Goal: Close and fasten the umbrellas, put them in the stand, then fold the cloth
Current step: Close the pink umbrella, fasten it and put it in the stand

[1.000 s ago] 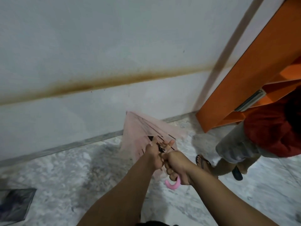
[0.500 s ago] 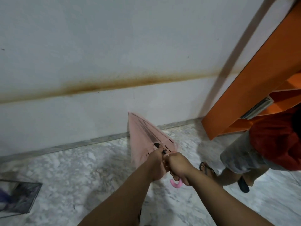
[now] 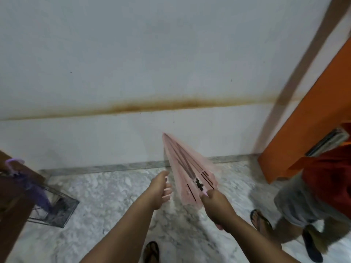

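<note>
item: pink umbrella (image 3: 187,168); collapsed but loose, canopy folds unfastened, dark ribs showing through the fabric; held off the floor, tip pointing up and away toward the white wall (image 3: 133,54); right hand (image 3: 215,205) gripped its handle end, fingers curled round it, a bit of pink handle showing below the fist; left hand (image 3: 160,188) was apart from the umbrella, just beside its canopy, fingers straight and loosely spread, holding nothing.

item: purple umbrella (image 3: 35,188); closed, standing tilted in a dark wire stand (image 3: 58,211) at the far left, hooked handle uppermost; stand rested on the marble floor (image 3: 114,196), well apart from the pink umbrella; a brown wooden piece (image 3: 11,215) stood beside it.

item: orange cabinet (image 3: 311,120); at the right against the wall.

item: second person; red top (image 3: 330,175), grey shorts (image 3: 292,202), dark sandals; stood at the right edge beside the cabinet.

item: brown stain (image 3: 161,106); ran across the wall; the wearer's own sandalled foot (image 3: 151,251) showed at the bottom edge.
</note>
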